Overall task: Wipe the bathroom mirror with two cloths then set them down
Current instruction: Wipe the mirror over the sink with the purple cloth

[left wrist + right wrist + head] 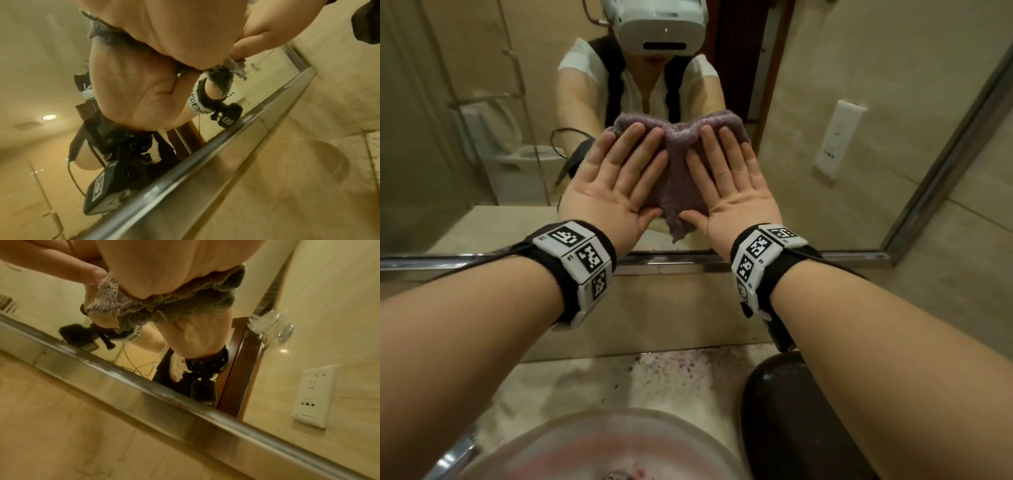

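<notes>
Both my hands lie flat against the bathroom mirror (465, 137) with fingers straight, low down near its chrome frame (482, 262). My left hand (613, 178) and right hand (732, 181) sit side by side, thumbs almost meeting. Purple cloth (678, 171) is bunched under and between them; I cannot tell where one cloth ends and the other begins. In the left wrist view my left hand (164, 24) presses a frayed cloth edge (236, 65) to the glass. In the right wrist view my right hand (164, 264) covers crumpled cloth (164, 305).
Below the mirror runs a beige stone counter (671, 373) speckled with purple bits. A glass basin (602, 445) sits at the bottom, with a dark round object (791, 411) to its right. A white wall socket (839, 137) shows reflected in the glass.
</notes>
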Demonstrator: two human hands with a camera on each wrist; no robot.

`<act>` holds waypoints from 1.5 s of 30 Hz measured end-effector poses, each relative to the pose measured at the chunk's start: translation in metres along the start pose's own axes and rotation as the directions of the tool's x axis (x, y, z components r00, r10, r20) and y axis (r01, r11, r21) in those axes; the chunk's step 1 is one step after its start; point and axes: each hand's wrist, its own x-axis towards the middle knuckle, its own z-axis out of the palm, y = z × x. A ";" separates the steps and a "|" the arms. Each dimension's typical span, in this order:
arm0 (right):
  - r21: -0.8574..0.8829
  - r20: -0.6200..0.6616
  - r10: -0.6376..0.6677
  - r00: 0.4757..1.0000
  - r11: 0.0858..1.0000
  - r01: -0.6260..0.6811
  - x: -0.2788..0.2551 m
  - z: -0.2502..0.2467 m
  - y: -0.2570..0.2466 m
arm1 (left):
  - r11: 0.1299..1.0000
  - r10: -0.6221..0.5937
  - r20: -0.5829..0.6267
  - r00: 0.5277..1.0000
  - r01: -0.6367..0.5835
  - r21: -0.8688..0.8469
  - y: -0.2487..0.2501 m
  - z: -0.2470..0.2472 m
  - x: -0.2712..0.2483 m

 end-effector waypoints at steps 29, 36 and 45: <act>-0.217 0.345 0.399 0.849 0.914 -0.342 -0.104 -0.021 0.205 | 0.964 0.213 -0.094 0.972 -0.225 -0.140 0.232 -0.080 0.121; -0.245 0.345 0.406 0.846 0.909 -0.336 -0.107 -0.015 0.212 | 0.959 0.217 -0.173 0.961 -0.243 -0.148 0.246 -0.076 0.124; -0.139 0.334 0.450 0.828 0.893 -0.429 -0.100 -0.016 0.177 | 0.959 0.273 -0.164 0.948 -0.281 -0.028 0.217 -0.072 0.115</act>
